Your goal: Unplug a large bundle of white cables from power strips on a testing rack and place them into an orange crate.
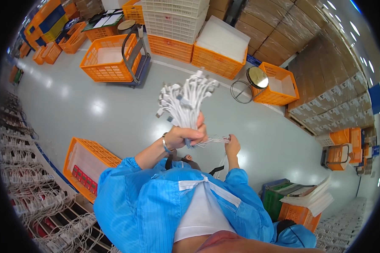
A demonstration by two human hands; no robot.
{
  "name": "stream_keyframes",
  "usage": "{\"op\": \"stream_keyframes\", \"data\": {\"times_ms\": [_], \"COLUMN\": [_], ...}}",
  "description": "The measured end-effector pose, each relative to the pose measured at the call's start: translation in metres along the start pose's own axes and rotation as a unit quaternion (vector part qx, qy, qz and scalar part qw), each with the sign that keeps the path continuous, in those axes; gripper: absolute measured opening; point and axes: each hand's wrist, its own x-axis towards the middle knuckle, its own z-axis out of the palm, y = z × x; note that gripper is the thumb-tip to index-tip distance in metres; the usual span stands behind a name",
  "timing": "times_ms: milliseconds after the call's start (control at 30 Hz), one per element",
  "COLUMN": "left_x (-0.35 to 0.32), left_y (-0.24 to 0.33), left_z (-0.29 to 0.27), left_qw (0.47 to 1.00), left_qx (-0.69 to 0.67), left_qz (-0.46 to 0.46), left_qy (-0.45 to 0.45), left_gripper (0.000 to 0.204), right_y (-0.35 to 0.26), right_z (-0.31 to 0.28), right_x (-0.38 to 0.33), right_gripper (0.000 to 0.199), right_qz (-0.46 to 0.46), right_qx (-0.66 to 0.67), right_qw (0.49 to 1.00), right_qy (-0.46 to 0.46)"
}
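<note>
My left hand (185, 134) is closed around a thick bundle of white USB cables (189, 101). The connector ends fan out above the fist, and a few of the plugs look grey-blue. From below that fist, thin white cable strands (215, 140) run across to my right hand (232, 145). Its fingers are pinched together on those strands, at about chest height, and some loose lengths hang beneath it. The fingertips of the right hand show only in part.
An orange crate (95, 152) with red items stands at my left, beside a rack (38, 198) hung with white cables. Ahead are a crate on a trolley (144, 69), stacked crates (171, 47) and a round stool (257, 78). Wrapped cartons (331, 69) rise at right.
</note>
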Motion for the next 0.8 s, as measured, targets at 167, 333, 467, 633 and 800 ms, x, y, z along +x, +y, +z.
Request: {"op": "stream_keyframes", "data": {"times_ms": [167, 333, 467, 633, 800], "left_x": [-0.024, -0.031, -0.035, -0.028, -0.029], "left_y": [0.028, 0.062, 0.079, 0.091, 0.101], "left_z": [-0.008, -0.017, -0.029, -0.046, -0.058], "left_qw": [0.999, 0.999, 0.998, 0.992, 0.985], "left_qx": [0.0, -0.014, -0.001, -0.023, -0.036], "left_qz": [0.05, 0.042, 0.011, -0.05, -0.087], "left_qy": [0.004, -0.027, -0.055, -0.116, -0.146], "left_gripper": [0.027, 0.026, 0.027, 0.027, 0.027], "right_y": [0.038, 0.072, 0.096, 0.087, 0.04], "right_z": [0.027, 0.065, 0.108, 0.061, 0.065], "right_x": [-0.125, -0.246, -0.266, -0.161, -0.182], "right_gripper": [0.037, 0.042, 0.041, 0.022, 0.02], "right_qz": [0.043, 0.174, 0.311, 0.381, 0.287], "right_qx": [-0.11, -0.085, 0.006, 0.05, 0.048], "right_qw": [0.973, 0.944, 0.901, 0.919, 0.929], "right_qy": [-0.199, -0.267, -0.302, 0.087, 0.228]}}
